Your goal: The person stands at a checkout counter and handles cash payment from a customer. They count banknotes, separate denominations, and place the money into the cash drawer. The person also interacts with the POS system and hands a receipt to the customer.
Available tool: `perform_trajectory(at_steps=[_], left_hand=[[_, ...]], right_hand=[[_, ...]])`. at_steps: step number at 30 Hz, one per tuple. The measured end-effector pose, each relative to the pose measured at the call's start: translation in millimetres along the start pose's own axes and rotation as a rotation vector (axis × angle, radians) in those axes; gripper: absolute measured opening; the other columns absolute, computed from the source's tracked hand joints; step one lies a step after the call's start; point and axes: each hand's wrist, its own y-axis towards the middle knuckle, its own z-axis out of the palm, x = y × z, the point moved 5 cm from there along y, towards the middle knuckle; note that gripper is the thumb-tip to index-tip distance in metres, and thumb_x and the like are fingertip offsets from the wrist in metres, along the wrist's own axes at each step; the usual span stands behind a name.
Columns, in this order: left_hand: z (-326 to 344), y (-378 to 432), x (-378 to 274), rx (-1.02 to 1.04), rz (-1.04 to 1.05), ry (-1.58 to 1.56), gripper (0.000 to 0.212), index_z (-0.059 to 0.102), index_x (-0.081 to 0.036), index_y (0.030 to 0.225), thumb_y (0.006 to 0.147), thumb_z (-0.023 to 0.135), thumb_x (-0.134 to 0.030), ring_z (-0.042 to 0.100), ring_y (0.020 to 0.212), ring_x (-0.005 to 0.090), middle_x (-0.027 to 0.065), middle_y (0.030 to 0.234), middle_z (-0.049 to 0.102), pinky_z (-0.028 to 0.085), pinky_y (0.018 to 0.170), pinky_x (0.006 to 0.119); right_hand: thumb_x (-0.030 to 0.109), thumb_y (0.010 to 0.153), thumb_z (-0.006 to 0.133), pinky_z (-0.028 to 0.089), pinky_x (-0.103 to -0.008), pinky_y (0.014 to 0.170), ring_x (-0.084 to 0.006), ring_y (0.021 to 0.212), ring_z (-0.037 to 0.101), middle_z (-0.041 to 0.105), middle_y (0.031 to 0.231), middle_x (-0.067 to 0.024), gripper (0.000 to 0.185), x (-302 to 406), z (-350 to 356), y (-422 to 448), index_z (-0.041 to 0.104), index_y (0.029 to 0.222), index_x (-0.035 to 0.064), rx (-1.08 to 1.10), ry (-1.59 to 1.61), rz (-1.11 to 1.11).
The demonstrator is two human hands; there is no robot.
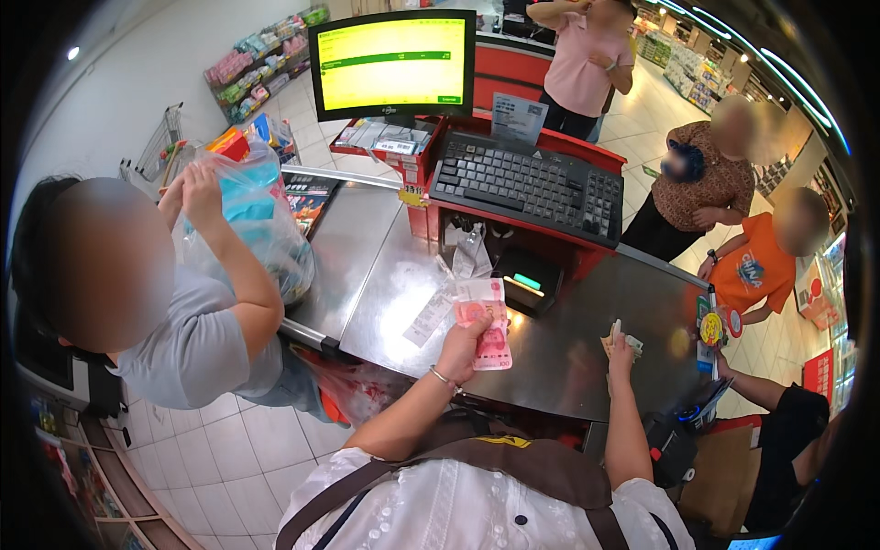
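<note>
My left hand point(462, 349) grips pink banknotes point(493, 347) with its thumb on top, over the metal checkout counter point(375, 302). A printed paper receipt point(430, 317) lies on the counter just left of and partly behind the notes. Further right, my right hand point(621, 357) is closed around a small bunch of banknotes point(634, 344) in mixed pale colours, held above the counter's dark surface. Beyond the pink notes, a black device point(529, 275) with a lit green strip sits beneath the keyboard shelf.
A black keyboard point(522, 182) and monitor point(395, 65) stand at the far side. At left, a person in grey point(199, 337) handles a filled plastic bag point(254, 227). Several people wait beyond, one in an orange shirt point(749, 258). A dark-sleeved arm point(763, 392) reaches in at right.
</note>
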Motion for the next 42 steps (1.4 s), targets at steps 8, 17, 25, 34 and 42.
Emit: perform_trajectory(at_steps=[8,17,25,34,42], left_hand=[[7,3,19,0.013,-0.082,0.021,0.030,0.051,0.001,0.115,0.094,0.051,-0.021,0.064,0.086,0.0207,0.0118,0.099,0.064,0.053,0.077,0.033],[24,-3,22,0.080,-0.113,0.061,0.028,0.051,0.002,0.114,0.094,0.050,-0.018,0.064,0.084,0.0223,0.0139,0.099,0.064,0.053,0.076,0.034],[50,7,58,0.185,-0.207,0.138,0.035,0.043,0.003,0.125,0.098,0.037,-0.019,0.062,0.097,0.0259,0.0176,0.110,0.061,0.052,0.085,0.038],[57,8,67,0.257,-0.341,0.197,0.043,0.043,0.001,0.123,0.099,0.034,-0.033,0.064,0.095,0.0277,0.0165,0.109,0.059,0.056,0.077,0.041],[56,-6,80,0.362,-0.313,0.429,0.034,0.047,0.001,0.119,0.096,0.044,-0.024,0.066,0.084,0.0239,0.0144,0.099,0.062,0.059,0.068,0.037]], right_hand=[[0.024,0.093,0.054,0.043,-0.0265,0.071,-0.0094,0.080,0.053,0.056,0.086,0.0007,0.023,-9,-8,5,0.057,0.102,0.0031,-0.055,-0.077,-0.187],[0.041,0.092,0.045,0.033,-0.0215,0.052,-0.0051,0.057,0.040,0.049,0.074,0.0050,0.031,28,-11,-7,0.056,0.091,0.0111,-0.004,0.300,0.062],[0.019,0.088,0.052,0.043,-0.0238,0.076,-0.0080,0.086,0.057,0.062,0.090,-0.0019,0.023,97,-2,-79,0.062,0.099,0.0021,0.281,0.536,0.062],[0.019,0.080,0.064,0.048,-0.0330,0.065,-0.0254,0.069,0.061,0.061,0.081,-0.0107,0.018,153,54,-134,0.066,0.093,0.0071,0.326,-0.060,-0.416],[0.012,0.081,0.064,0.048,-0.0320,0.066,-0.0256,0.083,0.061,0.062,0.086,-0.0095,0.012,172,60,-152,0.060,0.092,0.0077,-0.108,-0.232,-0.623]])
